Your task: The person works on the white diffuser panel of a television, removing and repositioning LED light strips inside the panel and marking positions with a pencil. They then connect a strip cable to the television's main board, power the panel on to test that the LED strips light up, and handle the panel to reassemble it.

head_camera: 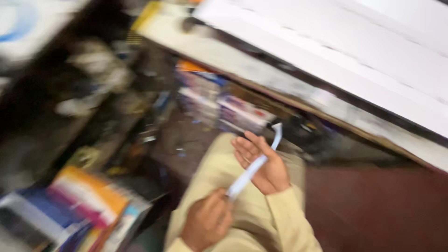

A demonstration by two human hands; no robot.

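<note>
a white strip (254, 165) is laid across the open palm of the right hand (261, 163). its lower end is gripped by the clenched left hand (207, 221), above the lap. stacked books (84, 205) are seen at left.

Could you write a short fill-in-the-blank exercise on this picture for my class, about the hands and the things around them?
1. The pale strip lies across the open palm of the ____ hand.
2. The left hand grips the strip's ____ end.
3. The sleeves are ____ in colour.
4. The colourful stack of books lies at the lower ____ of the picture.

Missing words: right; lower; beige; left
</note>
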